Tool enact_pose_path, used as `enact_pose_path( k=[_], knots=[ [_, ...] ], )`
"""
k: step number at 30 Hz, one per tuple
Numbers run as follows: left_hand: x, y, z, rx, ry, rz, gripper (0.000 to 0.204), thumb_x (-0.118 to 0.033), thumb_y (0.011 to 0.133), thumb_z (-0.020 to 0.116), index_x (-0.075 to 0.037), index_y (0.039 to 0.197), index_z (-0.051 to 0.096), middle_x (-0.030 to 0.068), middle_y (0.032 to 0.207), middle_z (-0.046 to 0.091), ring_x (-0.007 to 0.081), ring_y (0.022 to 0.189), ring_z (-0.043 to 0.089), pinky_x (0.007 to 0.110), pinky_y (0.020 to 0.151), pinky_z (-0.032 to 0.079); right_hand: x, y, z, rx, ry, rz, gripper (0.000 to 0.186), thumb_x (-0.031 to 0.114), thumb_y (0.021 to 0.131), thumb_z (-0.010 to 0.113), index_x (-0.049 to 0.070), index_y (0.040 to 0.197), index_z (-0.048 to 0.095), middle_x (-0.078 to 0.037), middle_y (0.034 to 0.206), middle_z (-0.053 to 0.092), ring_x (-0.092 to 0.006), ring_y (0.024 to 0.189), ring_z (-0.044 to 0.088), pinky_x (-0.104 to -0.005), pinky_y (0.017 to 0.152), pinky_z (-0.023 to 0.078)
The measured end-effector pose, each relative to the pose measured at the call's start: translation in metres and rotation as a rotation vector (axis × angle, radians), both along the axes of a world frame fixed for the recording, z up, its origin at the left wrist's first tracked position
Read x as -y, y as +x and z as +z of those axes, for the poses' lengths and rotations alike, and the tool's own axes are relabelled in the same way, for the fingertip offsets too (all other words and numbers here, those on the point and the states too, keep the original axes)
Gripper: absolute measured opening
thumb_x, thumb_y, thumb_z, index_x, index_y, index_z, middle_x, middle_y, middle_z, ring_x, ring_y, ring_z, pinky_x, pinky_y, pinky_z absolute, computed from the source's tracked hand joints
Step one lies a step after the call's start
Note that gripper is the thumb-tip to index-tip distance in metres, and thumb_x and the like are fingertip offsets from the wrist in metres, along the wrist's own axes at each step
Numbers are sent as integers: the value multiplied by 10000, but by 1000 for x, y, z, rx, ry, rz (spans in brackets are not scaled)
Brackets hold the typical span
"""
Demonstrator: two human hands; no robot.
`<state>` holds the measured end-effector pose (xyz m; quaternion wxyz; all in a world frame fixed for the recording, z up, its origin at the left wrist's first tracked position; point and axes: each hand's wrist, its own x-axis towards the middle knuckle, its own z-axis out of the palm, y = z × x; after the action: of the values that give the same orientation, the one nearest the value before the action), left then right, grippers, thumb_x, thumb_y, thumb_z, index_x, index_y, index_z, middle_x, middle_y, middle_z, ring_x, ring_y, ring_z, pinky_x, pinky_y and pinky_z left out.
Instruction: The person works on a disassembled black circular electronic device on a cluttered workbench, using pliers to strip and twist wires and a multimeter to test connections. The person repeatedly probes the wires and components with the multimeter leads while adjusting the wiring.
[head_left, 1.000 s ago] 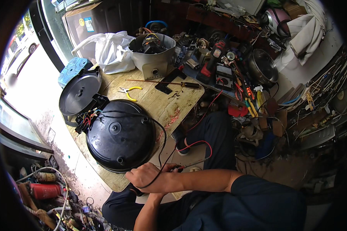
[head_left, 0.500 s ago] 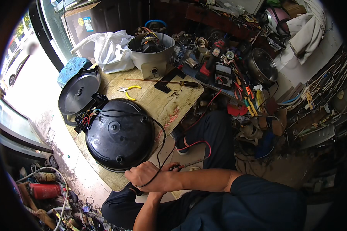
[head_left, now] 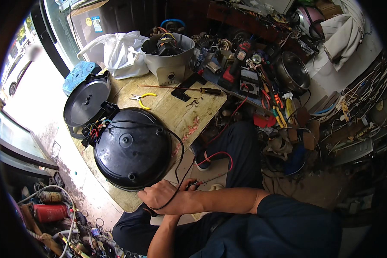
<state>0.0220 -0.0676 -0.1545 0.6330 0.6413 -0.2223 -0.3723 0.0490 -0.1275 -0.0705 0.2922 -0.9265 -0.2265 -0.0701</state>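
My forearms cross at the table's near edge. Reaching in from the right, my right hand (head_left: 162, 196) lies uppermost, knuckles up, fingers curled under and hidden. A black power cord (head_left: 176, 192) runs across the back of it. My left hand (head_left: 187, 185) passes beneath; only some closed fingers show beyond my right wrist. They pinch a small dark piece at the end of a red test lead (head_left: 231, 162); its exact shape is unclear. Just beyond both hands, a round black appliance shell (head_left: 133, 152) rests upside down, with a hinged lid (head_left: 88, 105) and bare wiring (head_left: 99, 129) at its left.
On the worn table (head_left: 159, 101) lie yellow-handled pliers (head_left: 144, 101), a long screwdriver (head_left: 208, 91) and a black bracket (head_left: 189, 88). Behind stand a grey appliance housing (head_left: 170, 64) and a white bag (head_left: 124, 56). A multimeter (head_left: 249, 84), a drill (head_left: 236, 64) and a metal pot (head_left: 292, 71) crowd the right.
The view has shifted slightly, so the table and its things sit a little higher and further left. Both hands keep nearly the same pose; the red lead's loop has moved slightly.
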Motion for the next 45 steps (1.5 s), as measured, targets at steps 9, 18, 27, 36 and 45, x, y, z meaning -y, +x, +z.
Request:
enact_pose_path(
  k=[9,18,27,36,45],
  knots=[
    [-3,6,2,-195,-102,-30,342,-300,1096,610,-17,1286,626,59,1212,727,114,1141,658,250,965,505,-4,-3,-9,71,30,18,130,95,785,691,47,848,588,-140,752,674,-323,665,724,-439,560,578],
    [8,17,30,103,-117,-66,314,-249,1068,640,-14,1276,642,66,1186,737,180,1121,700,314,962,538,-4,-6,-7,61,-21,11,119,86,786,698,44,863,618,-153,763,706,-305,664,743,-420,553,588],
    [16,16,47,714,-88,83,270,-25,957,691,-34,1224,652,142,1207,739,291,1073,747,379,921,595,-24,-3,-6,102,-86,-2,105,91,796,680,56,856,601,-125,723,691,-283,633,736,-417,523,576],
    [25,19,43,914,-171,189,304,19,915,712,-28,1209,650,166,1199,735,328,996,759,376,847,615,-31,-9,-6,128,-124,-78,74,112,832,658,58,826,609,-125,697,684,-273,601,730,-410,504,574],
    [40,6,54,836,-168,157,334,0,873,742,-17,1197,662,167,1224,722,333,999,750,374,805,621,-27,-21,-12,133,-150,-151,55,134,846,652,88,827,629,-95,701,678,-257,624,728,-389,532,578]
  ],
)
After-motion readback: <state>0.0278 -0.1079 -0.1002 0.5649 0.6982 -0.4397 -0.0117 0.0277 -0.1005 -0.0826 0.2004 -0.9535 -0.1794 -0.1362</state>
